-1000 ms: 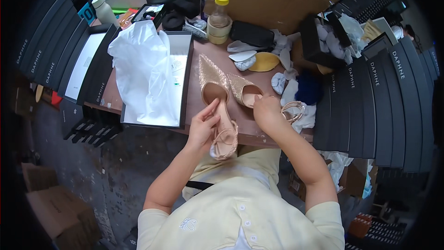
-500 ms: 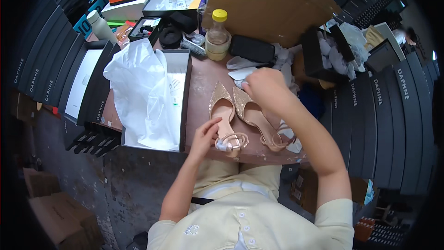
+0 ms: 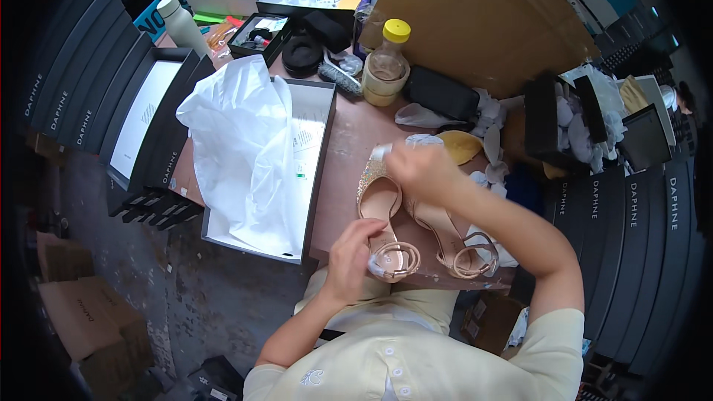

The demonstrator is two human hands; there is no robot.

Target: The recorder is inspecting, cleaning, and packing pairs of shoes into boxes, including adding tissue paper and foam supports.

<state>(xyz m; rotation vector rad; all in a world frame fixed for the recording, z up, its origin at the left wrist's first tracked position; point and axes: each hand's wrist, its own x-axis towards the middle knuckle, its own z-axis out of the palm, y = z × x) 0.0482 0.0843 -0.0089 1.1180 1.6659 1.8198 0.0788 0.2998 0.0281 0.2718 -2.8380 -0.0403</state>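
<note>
A pair of glittery gold pointed heels with beige insoles and ankle straps lies on the table before me. My left hand [image 3: 352, 258] curls its fingers over the inner edge of the left shoe [image 3: 381, 197], near its heel. Above the toes is my right hand [image 3: 422, 171], closed, with a small white piece [image 3: 382, 152] at its fingertips against the left shoe's glittery toe. What the piece is made of does not show. The right shoe [image 3: 438, 226] lies alongside, its toe hidden under my right hand and wrist.
Left of the shoes stands an open shoebox [image 3: 318, 171] with white tissue paper [image 3: 234, 148]. Behind are a yellow-capped bottle [image 3: 386, 67], a brush [image 3: 342, 78], a black case [image 3: 442, 93] and a yellow round piece [image 3: 460, 147]. Stacked dark shoeboxes [image 3: 631, 238] flank the table on both sides.
My right hand has come from the white wads behind the shoes to the left shoe's toe, a white piece at its fingertips. My left hand sits nearer the heel. The view has shifted.
</note>
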